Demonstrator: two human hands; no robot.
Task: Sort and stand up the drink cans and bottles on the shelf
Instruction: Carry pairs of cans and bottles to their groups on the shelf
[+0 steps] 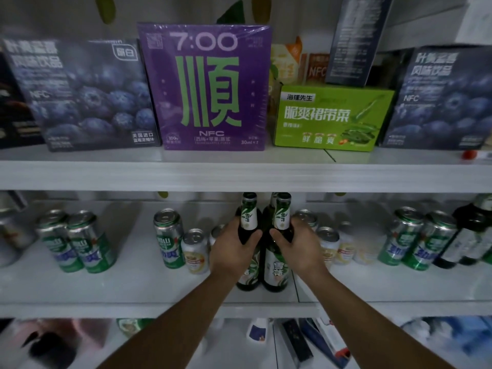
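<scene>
Left bottle [249, 221] and right bottle [282, 218], both green beer bottles, stand upright side by side at the centre of the middle shelf [133, 288]. The left hand [231, 250] grips the left bottle's shoulder, and the right hand [296, 249] grips the right bottle's. Every can in view stands. Sorting appears unfinished: green cans [77, 241] sit in separate groups left, centre and right — gold cans [195, 251] flank the bottles, with dark bottles [468, 235] far right.
</scene>
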